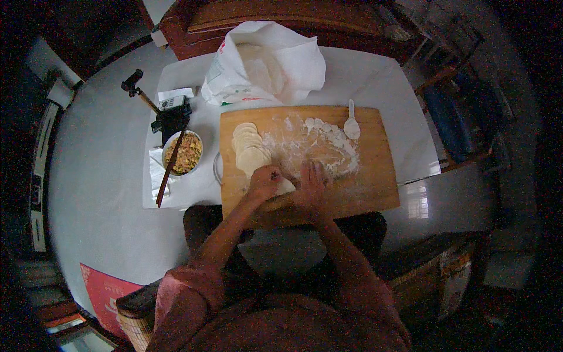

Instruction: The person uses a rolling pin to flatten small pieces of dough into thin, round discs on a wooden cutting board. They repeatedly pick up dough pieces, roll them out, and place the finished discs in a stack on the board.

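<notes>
My left hand (264,180) has its fingers closed on the edge of a thin dough wrapper (285,187) near the front of the wooden board (378,185). Just right of it, my right hand (311,180) lies palm down, low over the board; whether something is beneath it is hidden. A row of overlapping round dough wrappers (250,147) lies beyond my left hand. Loose flour (349,154) is spread on the board's middle and right. A white plastic spoon (352,127) rests near the far right corner of the board.
A large open white sack (303,66) of flour stands behind the board. To the left, a bowl of chopped filling (187,154) has chopsticks (169,180) across it, beside a small tripod (149,101) and a white device (172,102). A blue seat (446,123) is at the right.
</notes>
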`<state>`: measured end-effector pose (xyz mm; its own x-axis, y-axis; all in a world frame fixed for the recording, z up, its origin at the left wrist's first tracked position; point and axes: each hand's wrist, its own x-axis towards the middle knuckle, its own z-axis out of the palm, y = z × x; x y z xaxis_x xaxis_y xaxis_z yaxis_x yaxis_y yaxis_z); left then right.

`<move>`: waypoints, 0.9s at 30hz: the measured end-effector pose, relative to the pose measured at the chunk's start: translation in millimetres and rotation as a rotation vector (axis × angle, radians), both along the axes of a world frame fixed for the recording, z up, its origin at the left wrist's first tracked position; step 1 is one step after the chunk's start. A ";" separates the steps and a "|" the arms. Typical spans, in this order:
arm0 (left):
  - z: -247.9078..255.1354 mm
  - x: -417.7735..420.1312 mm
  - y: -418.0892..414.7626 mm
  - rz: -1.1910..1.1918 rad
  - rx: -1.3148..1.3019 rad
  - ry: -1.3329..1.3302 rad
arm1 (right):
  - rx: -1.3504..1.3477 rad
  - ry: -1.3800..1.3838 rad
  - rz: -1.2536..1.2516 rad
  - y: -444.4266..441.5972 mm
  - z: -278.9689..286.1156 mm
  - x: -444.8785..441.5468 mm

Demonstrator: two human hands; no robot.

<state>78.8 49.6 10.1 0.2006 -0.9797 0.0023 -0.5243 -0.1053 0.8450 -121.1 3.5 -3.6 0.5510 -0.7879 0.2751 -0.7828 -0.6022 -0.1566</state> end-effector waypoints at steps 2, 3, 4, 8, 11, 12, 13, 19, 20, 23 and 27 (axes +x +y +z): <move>29.8 -28.5 8.5 0.071 0.029 0.219 | -0.008 -0.060 0.048 12.0 -48.0 -66.7; 34.1 -22.4 15.4 0.082 0.081 0.245 | -0.007 -0.069 0.072 18.1 -50.5 -64.3; 36.7 -15.1 22.6 0.100 0.136 0.272 | -0.004 -0.077 0.099 24.7 -41.9 -56.0; 32.5 -1.8 15.0 -0.161 0.190 -0.026 | -0.079 0.034 0.079 24.1 -13.8 -38.6; 32.2 -6.9 6.1 -0.216 0.088 -0.228 | -0.006 -0.026 0.068 2.5 17.8 0.8; 31.0 -10.2 2.3 -0.214 0.057 -0.258 | 0.037 -0.051 0.050 -3.4 30.5 12.0; 26.3 -11.4 -1.2 -0.188 0.022 -0.289 | 0.045 -0.001 0.022 -11.4 34.0 19.3; 26.6 -8.5 -6.9 -0.123 0.067 -0.092 | -0.045 0.073 -0.025 -10.3 26.6 9.4; 19.9 -3.8 -0.6 -0.047 0.061 -0.067 | -0.051 0.083 -0.002 4.0 30.6 4.9; -9.1 7.2 8.2 0.034 0.033 0.078 | -0.054 0.091 0.040 36.6 15.2 -27.7; -2.5 6.3 9.5 -0.137 0.080 0.008 | -0.076 0.079 0.044 34.7 -1.5 -35.4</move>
<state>85.0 59.1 7.6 0.0645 -0.9949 -0.0777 -0.5318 -0.1001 0.8410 -156.5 38.2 -5.0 0.6069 -0.7410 0.2874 -0.7635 -0.6440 -0.0485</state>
